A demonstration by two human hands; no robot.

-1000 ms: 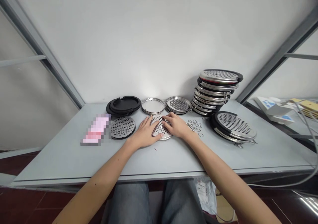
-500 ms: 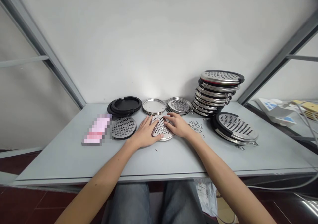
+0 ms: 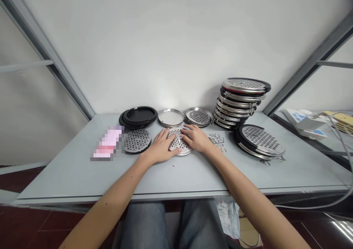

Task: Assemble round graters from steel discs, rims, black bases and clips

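A round perforated metal disc (image 3: 178,140) lies on the grey table in front of me. My left hand (image 3: 162,146) rests on its left side with the fingers spread. From the right, my right hand (image 3: 195,137) touches the disc's right side, its fingers apart and slightly bent. Neither hand is wrapped round anything. Behind the disc are a stack of plain metal lids (image 3: 171,117) and a stack of metal trays with a grated disc (image 3: 198,117). Metal clips and rings (image 3: 217,139) lie beside my right hand.
Black round rings (image 3: 140,116) are stacked at the back left, above another grated disc (image 3: 137,141). A blurred pink item (image 3: 108,142) lies farther left. At the right stand a tall stack of assembled discs (image 3: 238,103) and a lower pile (image 3: 261,140).
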